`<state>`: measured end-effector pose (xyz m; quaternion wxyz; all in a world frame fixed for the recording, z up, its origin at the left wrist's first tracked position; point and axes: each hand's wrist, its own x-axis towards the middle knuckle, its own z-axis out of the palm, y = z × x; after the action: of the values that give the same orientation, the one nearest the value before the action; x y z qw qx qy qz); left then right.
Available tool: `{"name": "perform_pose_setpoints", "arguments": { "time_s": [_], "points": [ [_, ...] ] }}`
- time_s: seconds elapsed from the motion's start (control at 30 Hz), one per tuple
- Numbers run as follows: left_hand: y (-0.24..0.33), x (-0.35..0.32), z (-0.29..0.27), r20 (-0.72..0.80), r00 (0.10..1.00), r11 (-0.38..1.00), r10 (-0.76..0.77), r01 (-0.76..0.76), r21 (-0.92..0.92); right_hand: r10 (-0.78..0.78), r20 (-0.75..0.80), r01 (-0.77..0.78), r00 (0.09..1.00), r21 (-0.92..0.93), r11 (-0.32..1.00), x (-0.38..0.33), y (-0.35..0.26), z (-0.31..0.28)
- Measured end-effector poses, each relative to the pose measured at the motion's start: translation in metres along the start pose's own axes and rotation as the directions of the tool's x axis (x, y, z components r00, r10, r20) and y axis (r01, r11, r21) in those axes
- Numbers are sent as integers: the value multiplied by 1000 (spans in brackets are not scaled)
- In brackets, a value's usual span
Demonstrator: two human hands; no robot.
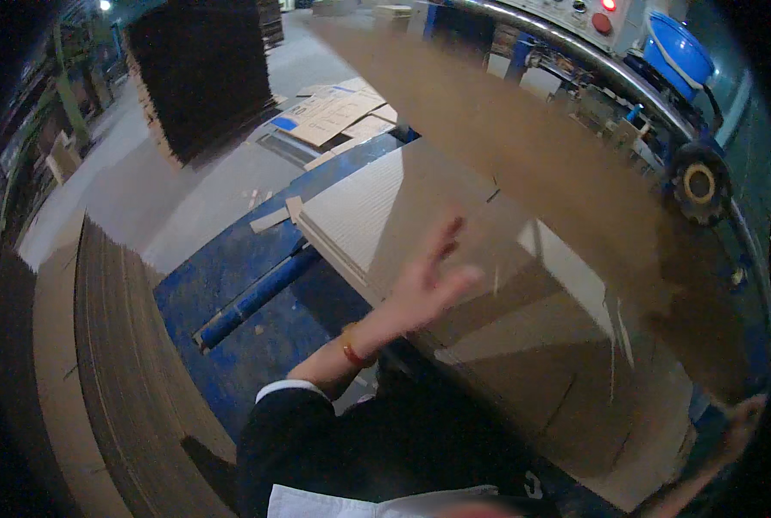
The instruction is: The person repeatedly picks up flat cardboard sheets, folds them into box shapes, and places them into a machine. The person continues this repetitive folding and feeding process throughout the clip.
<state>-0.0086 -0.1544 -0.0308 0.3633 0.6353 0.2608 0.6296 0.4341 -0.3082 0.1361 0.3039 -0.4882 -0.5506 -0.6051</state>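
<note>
My left hand (437,281) is over a low stack of flat cardboard sheets (359,211), its fingers apart and smeared by motion, with nothing in them. A red bracelet circles that wrist. A long brown cardboard sheet (523,129), tilted and blurred, spans from the top middle down to the right above the stack. At its lower right corner is my right hand (743,416), dim and near the picture's rim; its fingers seem closed on the sheet's edge. Pale strips and dark slots show on the stacked sheets.
A blue metal table (204,285) lies left of the stack. Tall cardboard piles stand at the near left (135,345) and far left (200,78). Loose cardboard pieces (329,116) lie beyond. At the right are a machine with a metal bar, a black wheel (698,183) and a blue bucket (679,53).
</note>
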Motion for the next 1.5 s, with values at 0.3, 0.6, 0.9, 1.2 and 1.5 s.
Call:
{"name": "perform_pose_setpoints", "arguments": {
  "time_s": [0.3,0.6,0.9,1.2,1.5],
  "points": [
    [-33,30,-111,-338,765,642,-548,125,-757,626,-90,-626,775,-243,741,-256,-69,-109],
    [-61,53,-139,-372,744,832,-555,488,-265,973,-3,-763,-233,620,-181,-265,11,-107],
    [9,2,-85,-74,930,852,-361,361,380,948,216,-972,233,65,224,-171,-54,-155],
    [-8,-22,7,841,480,548,-251,-646,532,9,844,-532,536,329,780,-179,-144,-105],
    [-29,1,11,805,528,553,-271,-599,579,-125,874,-564,469,406,719,-204,-93,-57]
  ]
}}
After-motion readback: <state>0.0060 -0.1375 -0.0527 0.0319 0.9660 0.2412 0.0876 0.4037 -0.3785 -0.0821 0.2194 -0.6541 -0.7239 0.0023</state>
